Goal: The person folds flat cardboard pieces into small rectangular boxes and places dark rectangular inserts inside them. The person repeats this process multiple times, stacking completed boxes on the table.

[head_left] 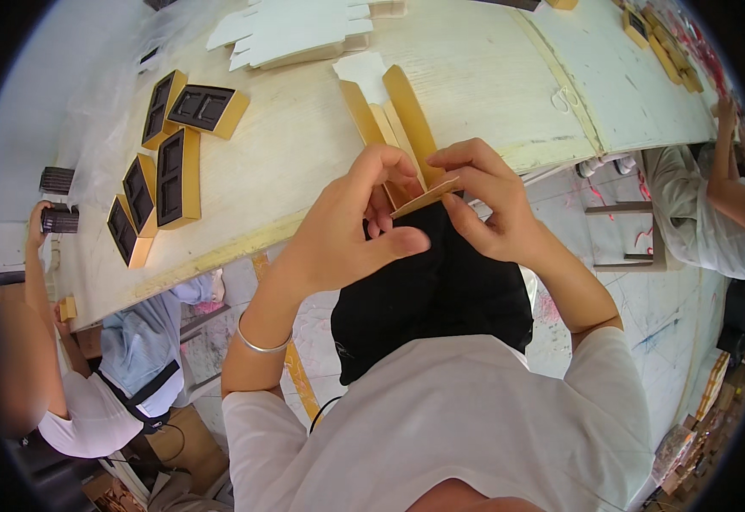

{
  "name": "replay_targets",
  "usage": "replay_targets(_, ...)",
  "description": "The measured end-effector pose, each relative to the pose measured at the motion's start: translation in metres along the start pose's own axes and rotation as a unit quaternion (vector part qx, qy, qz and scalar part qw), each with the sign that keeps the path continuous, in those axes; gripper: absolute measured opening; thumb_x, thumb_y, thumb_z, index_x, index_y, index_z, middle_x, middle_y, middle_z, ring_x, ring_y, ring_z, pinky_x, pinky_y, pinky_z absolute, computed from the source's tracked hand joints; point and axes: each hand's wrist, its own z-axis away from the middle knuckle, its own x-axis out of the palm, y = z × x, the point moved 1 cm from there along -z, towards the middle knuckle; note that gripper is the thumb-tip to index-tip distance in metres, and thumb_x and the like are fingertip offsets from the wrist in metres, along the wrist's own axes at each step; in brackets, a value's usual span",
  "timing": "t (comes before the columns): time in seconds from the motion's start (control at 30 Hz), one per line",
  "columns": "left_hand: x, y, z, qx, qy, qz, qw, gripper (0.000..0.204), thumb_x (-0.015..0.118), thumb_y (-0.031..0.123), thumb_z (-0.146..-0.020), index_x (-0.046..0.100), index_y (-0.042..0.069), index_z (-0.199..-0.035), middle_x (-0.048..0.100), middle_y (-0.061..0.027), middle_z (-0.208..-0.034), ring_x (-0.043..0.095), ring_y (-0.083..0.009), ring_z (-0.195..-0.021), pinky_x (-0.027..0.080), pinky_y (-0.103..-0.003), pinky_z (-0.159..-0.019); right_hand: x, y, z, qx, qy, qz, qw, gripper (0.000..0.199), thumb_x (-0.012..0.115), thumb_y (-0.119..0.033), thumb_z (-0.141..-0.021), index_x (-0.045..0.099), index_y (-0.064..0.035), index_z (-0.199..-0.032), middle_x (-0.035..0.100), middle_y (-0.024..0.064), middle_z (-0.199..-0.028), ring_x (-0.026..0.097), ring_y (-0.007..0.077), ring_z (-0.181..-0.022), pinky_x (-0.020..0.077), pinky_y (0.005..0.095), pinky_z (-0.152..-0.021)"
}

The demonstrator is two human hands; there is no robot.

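A partly folded gold cardboard box [412,119] lies at the table's near edge, its long side walls raised and its white far end flap lying open. My right hand [509,213] pinches the near end flap between thumb and fingers. On the other side, my left hand [330,222] curls its fingers around the box's near left corner, with the thumb stretched out below the flap. Some of the left fingertips are hidden behind the cardboard.
Several gold boxes with black trays [178,179] stand at the left of the table [287,154]. Flat white card blanks [296,34] are stacked at the back. A co-worker at the left holds black trays [60,218]; another person [697,205] sits at the right.
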Motion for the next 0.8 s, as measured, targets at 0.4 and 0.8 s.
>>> replay_targets(0.4,0.025,-0.017,-0.004,0.083,0.22,0.054,0.97,0.039,0.067,0.008,-0.088,0.041,0.002,-0.116,0.051,-0.0124,-0.116,0.057,-0.0092,-0.062,0.044,-0.021,-0.053,0.011,-0.007,-0.003,0.028,0.02,0.219,0.975,0.037,0.072,-0.002,-0.073,0.061,-0.0012,-0.109,0.056,0.0133,-0.102,0.059,0.0208,-0.071,0.0488,0.0301,-0.06)
replay_targets(0.8,0.03,-0.009,0.001,0.174,0.267,-0.373,0.872,0.014,0.074,0.007,-0.077,0.065,0.0,-0.085,0.062,-0.0082,-0.088,0.062,-0.0206,-0.066,0.051,-0.027,-0.056,-0.003,-0.003,-0.022,-0.109,-0.051,0.197,0.973,0.021,0.071,-0.013,-0.071,0.06,-0.0027,-0.087,0.054,0.0077,-0.091,0.057,0.0233,-0.074,0.046,0.0346,-0.062)
